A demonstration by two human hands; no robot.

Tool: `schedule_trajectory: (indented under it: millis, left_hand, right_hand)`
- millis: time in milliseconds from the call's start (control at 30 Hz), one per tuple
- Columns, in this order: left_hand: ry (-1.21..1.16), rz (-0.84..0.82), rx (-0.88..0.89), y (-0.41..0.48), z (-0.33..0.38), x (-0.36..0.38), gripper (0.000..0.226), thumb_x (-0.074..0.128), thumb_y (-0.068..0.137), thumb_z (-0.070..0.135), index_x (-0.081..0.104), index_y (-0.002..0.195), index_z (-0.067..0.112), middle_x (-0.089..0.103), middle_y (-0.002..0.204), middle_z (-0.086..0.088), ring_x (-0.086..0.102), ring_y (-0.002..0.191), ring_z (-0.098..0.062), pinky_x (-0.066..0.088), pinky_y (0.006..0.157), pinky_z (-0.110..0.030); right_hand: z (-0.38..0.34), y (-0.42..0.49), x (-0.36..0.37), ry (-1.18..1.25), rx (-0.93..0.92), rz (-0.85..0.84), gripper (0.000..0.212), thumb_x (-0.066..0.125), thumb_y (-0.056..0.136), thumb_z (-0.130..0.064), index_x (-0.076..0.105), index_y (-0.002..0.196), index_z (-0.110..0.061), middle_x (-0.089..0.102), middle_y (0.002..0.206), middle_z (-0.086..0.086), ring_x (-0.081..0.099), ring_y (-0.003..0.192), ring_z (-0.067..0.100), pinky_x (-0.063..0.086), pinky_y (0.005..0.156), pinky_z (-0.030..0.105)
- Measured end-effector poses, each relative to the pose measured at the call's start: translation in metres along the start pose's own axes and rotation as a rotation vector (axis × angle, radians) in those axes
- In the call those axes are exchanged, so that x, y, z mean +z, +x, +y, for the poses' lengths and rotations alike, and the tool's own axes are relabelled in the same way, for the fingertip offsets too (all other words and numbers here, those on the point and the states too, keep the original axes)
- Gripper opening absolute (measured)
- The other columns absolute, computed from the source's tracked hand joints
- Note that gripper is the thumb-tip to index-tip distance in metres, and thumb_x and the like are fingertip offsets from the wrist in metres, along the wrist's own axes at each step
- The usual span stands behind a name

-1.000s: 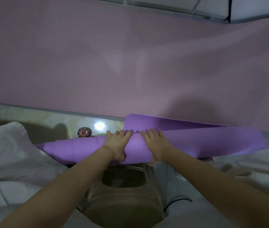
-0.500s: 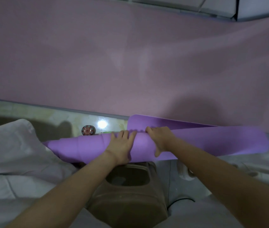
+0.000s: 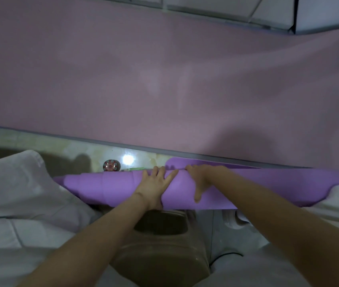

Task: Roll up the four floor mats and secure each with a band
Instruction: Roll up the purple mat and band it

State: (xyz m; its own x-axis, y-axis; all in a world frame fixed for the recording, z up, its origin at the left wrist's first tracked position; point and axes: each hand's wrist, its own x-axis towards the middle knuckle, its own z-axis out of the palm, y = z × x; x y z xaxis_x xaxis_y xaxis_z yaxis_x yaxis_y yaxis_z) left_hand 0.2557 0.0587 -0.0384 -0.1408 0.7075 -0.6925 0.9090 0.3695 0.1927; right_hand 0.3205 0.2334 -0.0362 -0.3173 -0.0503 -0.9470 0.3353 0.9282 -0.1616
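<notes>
Purple mat (image 3: 110, 188) — rolled into a long tube, lying crosswise; pink mat (image 3: 164, 79) spread flat beyond it.

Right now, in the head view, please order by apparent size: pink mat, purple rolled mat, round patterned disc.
1. pink mat, largest
2. purple rolled mat
3. round patterned disc, smallest

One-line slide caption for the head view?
Both hands, left and right, press on a purple mat roll beside an unrolled pink mat.
</notes>
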Motion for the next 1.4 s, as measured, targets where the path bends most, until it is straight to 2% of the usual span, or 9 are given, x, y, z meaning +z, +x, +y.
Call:
schedule_trajectory:
  millis: [200,367,500,667,767,867,1033,1267,1400]
  left_hand:
    - [-0.086,-0.212,0.061,0.029,-0.02,-0.02,0.122,0.082,0.063,0.046,0.0,0.151,0.026,0.026,0.149,-0.011,0.03,0.135,-0.03,0.028,0.104,-0.053]
    - [-0.102,-0.212,0.031,0.028,-0.016,-0.016,0.119,0.079,0.067,0.044,-0.003,0.151,0.025,0.025,0.149,-0.011,0.03,0.135,-0.031,0.028,0.106,-0.051]
    - [-0.134,-0.1,-0.013,0.019,-0.012,-0.005,0.113,0.074,0.071,0.043,-0.004,0.151,0.021,0.023,0.148,-0.011,0.025,0.136,-0.03,0.022,0.109,-0.049]
    - [-0.11,0.047,-0.101,-0.002,0.005,0.016,0.122,0.075,0.07,0.043,-0.016,0.148,0.021,0.011,0.154,-0.018,0.011,0.144,-0.034,0.011,0.11,-0.063]
    - [-0.094,0.127,-0.145,-0.004,0.011,0.025,0.138,0.087,0.046,0.047,-0.005,0.145,0.022,0.037,0.144,-0.023,0.036,0.134,-0.04,0.025,0.099,-0.073]
    - [-0.093,0.128,-0.121,0.0,0.01,0.017,0.121,0.076,0.067,0.046,-0.01,0.149,0.026,0.025,0.148,-0.016,0.023,0.138,-0.035,0.014,0.108,-0.065]
    - [-0.102,0.052,-0.028,0.01,0.004,-0.004,0.111,0.074,0.066,0.046,0.004,0.15,0.025,0.034,0.138,-0.007,0.034,0.126,-0.027,0.027,0.101,-0.046]
    - [-0.092,-0.117,0.008,0.028,-0.005,-0.014,0.109,0.078,0.066,0.047,0.012,0.149,0.02,0.033,0.146,-0.008,0.036,0.13,-0.028,0.027,0.104,-0.047]
    - [-0.142,-0.169,0.015,0.034,-0.006,-0.01,0.112,0.077,0.069,0.045,0.005,0.151,0.019,0.028,0.15,-0.01,0.032,0.135,-0.028,0.026,0.107,-0.045]
  right_hand:
    - [0.003,-0.022,0.069,-0.206,0.021,0.401,0.119,0.076,0.07,-0.046,0.001,0.149,0.001,0.017,0.15,0.028,0.023,0.136,0.045,0.016,0.114,0.052]
    - [0.01,-0.013,0.067,-0.198,0.0,0.49,0.119,0.089,0.017,-0.046,0.06,0.122,0.001,0.063,0.107,0.025,0.064,0.091,0.04,0.054,0.076,0.045]
    - [0.015,-0.007,0.048,-0.205,-0.052,0.423,0.098,0.078,0.066,-0.039,0.026,0.142,-0.005,0.039,0.135,0.018,0.043,0.12,0.034,0.039,0.098,0.041]
    - [0.021,0.002,0.034,-0.171,-0.091,0.39,0.098,0.078,0.064,-0.041,0.027,0.141,-0.009,0.046,0.134,0.012,0.049,0.117,0.029,0.042,0.096,0.037]
    - [0.023,0.002,0.023,-0.198,-0.075,0.349,0.101,0.081,0.059,-0.047,0.029,0.139,-0.012,0.055,0.126,0.009,0.056,0.109,0.028,0.045,0.086,0.035]
    - [0.026,-0.003,0.0,-0.154,-0.046,0.151,0.105,0.085,0.055,-0.05,0.029,0.139,-0.019,0.061,0.121,0.008,0.06,0.106,0.029,0.046,0.089,0.035]
    - [0.027,-0.007,-0.012,-0.005,0.012,-0.061,0.111,0.088,0.053,-0.045,0.026,0.143,-0.022,0.048,0.138,0.007,0.05,0.122,0.029,0.04,0.102,0.039]
    - [-0.009,-0.017,0.046,-0.223,-0.044,0.358,0.117,0.078,0.068,-0.043,0.004,0.148,-0.001,0.023,0.147,0.02,0.028,0.133,0.034,0.021,0.112,0.043]
    - [-0.024,-0.008,0.059,-0.197,0.007,0.411,0.11,0.077,0.072,-0.035,0.004,0.148,-0.004,0.02,0.148,0.02,0.025,0.133,0.036,0.018,0.112,0.046]
